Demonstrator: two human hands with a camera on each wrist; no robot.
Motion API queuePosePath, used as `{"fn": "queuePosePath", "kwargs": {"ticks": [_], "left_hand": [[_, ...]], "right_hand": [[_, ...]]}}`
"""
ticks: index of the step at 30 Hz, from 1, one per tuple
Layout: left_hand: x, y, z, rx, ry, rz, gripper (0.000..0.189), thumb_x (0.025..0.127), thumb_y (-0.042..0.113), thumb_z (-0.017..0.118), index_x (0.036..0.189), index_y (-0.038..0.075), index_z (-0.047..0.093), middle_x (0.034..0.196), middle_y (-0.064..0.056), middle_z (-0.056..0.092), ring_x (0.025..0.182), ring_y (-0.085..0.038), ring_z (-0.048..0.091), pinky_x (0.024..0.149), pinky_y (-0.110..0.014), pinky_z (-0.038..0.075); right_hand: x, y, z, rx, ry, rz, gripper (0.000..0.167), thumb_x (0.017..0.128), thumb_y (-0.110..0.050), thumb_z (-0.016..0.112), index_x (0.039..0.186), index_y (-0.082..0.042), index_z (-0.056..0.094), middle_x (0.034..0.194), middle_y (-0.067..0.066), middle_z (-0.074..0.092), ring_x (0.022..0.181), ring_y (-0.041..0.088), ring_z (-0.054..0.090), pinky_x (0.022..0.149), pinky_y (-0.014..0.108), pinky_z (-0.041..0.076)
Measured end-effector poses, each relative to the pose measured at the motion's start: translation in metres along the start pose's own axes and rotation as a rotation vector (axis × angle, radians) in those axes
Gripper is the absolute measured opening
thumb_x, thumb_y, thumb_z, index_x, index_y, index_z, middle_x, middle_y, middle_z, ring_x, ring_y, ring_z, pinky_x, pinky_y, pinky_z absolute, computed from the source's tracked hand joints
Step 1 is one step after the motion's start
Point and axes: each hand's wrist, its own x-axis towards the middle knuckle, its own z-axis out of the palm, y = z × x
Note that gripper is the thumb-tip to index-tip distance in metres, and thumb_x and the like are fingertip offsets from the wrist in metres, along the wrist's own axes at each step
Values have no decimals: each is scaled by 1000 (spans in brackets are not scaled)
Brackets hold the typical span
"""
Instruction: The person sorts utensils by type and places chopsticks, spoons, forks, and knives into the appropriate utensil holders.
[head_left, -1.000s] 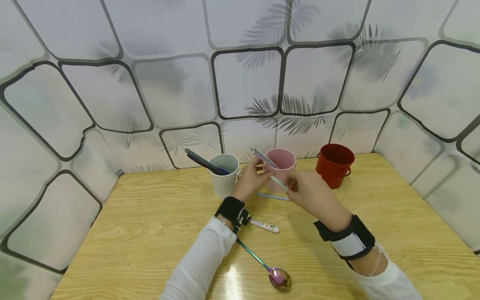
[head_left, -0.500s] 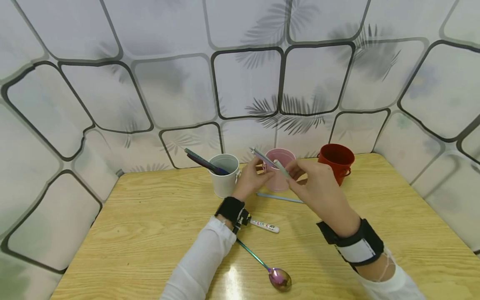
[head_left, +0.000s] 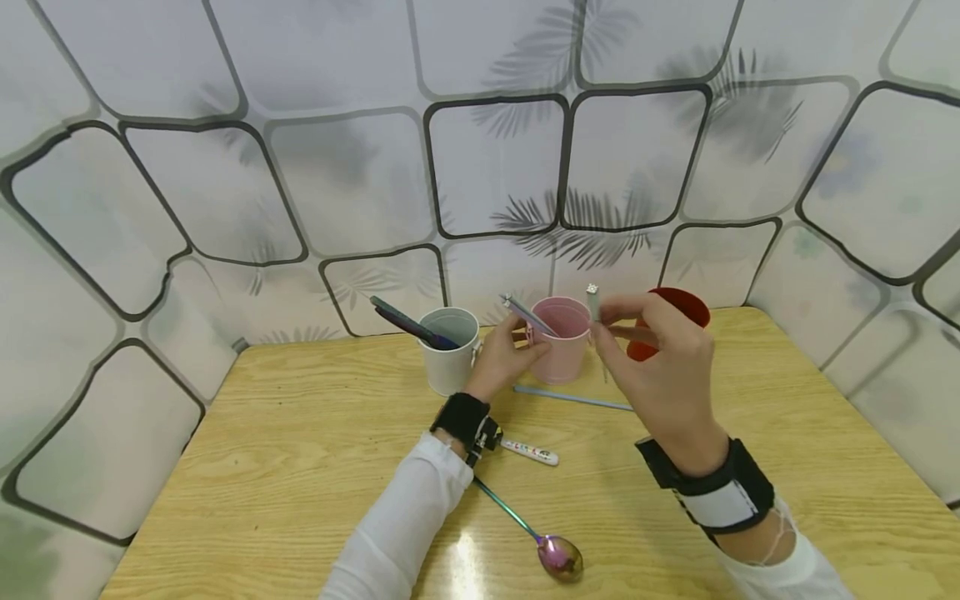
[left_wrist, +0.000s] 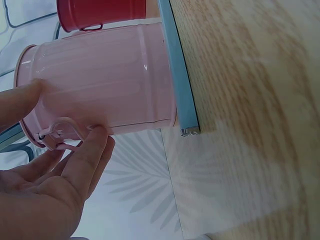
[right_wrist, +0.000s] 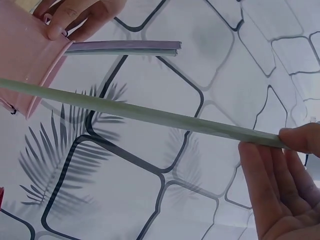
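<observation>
My left hand (head_left: 502, 354) holds the side of a pink bucket (head_left: 558, 358), thumb on its wall and fingers by the handle (left_wrist: 65, 127). Two thin sticks, lilac (right_wrist: 130, 45) and pale blue-green, lean out over the bucket's rim. My right hand (head_left: 663, 367) pinches a long pale green stick (right_wrist: 165, 117) near its top end. That stick stands nearly upright in the head view, just right of the pink bucket. A light blue stick (head_left: 570, 398) lies on the table before the bucket; the left wrist view shows its silvery end.
A white bucket (head_left: 448, 371) with dark long-handled things (head_left: 408, 323) stands left; a red bucket (head_left: 682, 307), partly behind my right hand, stands right. Nearer lie a white patterned marker (head_left: 529, 452) and a rainbow-sheened spoon (head_left: 558, 558). The patterned wall rises behind the table (head_left: 300, 467).
My right hand has moved slightly right and up, turning the green stick from slanted to nearly upright. My left hand and the pink bucket have stayed in place.
</observation>
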Motion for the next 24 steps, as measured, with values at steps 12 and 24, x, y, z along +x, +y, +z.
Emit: {"fn": "queuePosePath", "kwargs": {"ticks": [12,24], "left_hand": [[3,-1,3,6,4,16,46,90,11,81,131,5,62,129,-20,66,123,-32,62,102,-41,56],[0,4,0,-7,-1,10,45,91,11,80,131,3,61,131,-20,65,125,-33,61,104,-45,54]], "right_hand": [[24,-4,10,173,256,-127,24,86,-7,82,94,11,70,87,21,71,86,17,71,85,25,61],[37,49,44,145,28,-100,22,83,11,79,104,7,72,102,16,74,94,25,71,87,27,61]]}}
